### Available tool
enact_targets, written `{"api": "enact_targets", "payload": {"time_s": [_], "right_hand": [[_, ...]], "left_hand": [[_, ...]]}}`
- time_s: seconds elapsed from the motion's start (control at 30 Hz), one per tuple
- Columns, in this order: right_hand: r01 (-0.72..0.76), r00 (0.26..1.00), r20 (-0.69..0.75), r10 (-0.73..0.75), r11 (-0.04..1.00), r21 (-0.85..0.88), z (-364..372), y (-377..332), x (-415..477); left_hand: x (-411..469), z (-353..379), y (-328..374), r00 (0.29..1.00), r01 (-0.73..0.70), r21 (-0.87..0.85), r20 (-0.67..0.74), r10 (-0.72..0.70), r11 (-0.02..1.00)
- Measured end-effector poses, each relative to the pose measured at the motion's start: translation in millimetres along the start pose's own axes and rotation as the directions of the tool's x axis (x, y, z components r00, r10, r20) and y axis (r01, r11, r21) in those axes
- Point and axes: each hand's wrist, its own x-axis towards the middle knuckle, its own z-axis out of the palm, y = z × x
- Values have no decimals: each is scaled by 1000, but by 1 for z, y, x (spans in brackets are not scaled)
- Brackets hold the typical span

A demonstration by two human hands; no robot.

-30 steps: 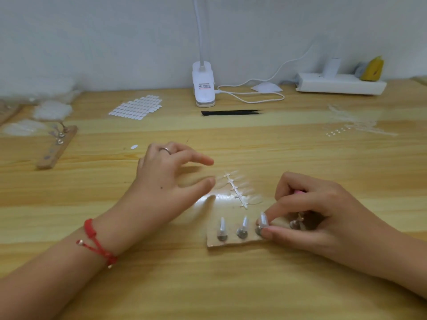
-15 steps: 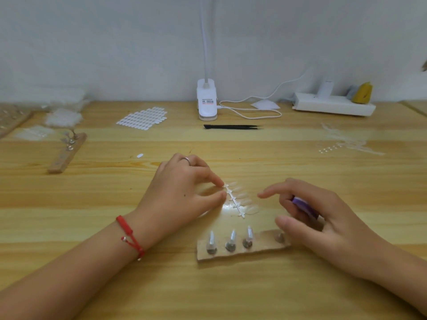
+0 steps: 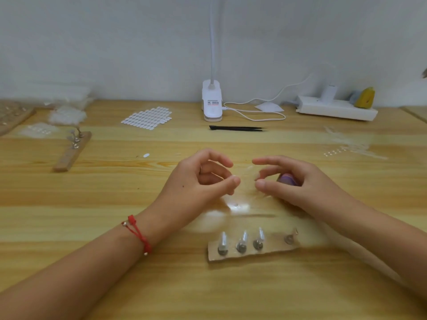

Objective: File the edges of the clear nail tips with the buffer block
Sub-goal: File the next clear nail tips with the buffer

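My left hand (image 3: 196,181) is raised over the wooden table (image 3: 115,204) and pinches one end of a blurred strip of clear nail tips (image 3: 246,176) between thumb and fingers. My right hand (image 3: 307,185) faces it, index finger stretched out and thumb tip at the strip's other end. Its curled fingers hold a purple buffer block (image 3: 287,179), mostly hidden in the palm. Nearer to me lies a small wooden holder (image 3: 272,249); three metal stands on it each carry a clear nail tip (image 3: 223,241), and a fourth stand is at its right end.
At the back stand a white clip lamp (image 3: 212,105) with its cable and a white power strip (image 3: 335,109). Black tweezers (image 3: 238,128) and a sheet of white tabs (image 3: 147,117) lie mid-table. A second wooden holder (image 3: 71,151) and bags of tips (image 3: 67,114) are at the left.
Both hands rose from the table and came together. The left hand picked the clear tip strip up off the table; the right hand left the wooden holder and moved up to the strip.
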Motion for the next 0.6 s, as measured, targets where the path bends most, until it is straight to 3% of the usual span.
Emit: {"api": "enact_targets", "payload": {"time_s": [0.1,0.2,0.43,0.6], "right_hand": [[-16,998,61,6,987,162,8,-8,8],[-22,1000,10,20,954,300,15,-8,12],[-11,1000,-22,21,931,365,16,2,14],[-27,999,-19,40,885,466,16,8,16]], "left_hand": [[-1,1,3,999,35,-91,21,-34,995],[-1,2,3,997,63,-138,-27,-68,988],[2,4,0,988,134,-261,-42,-150,956],[1,3,-4,988,106,-201,-89,-126,974]]}}
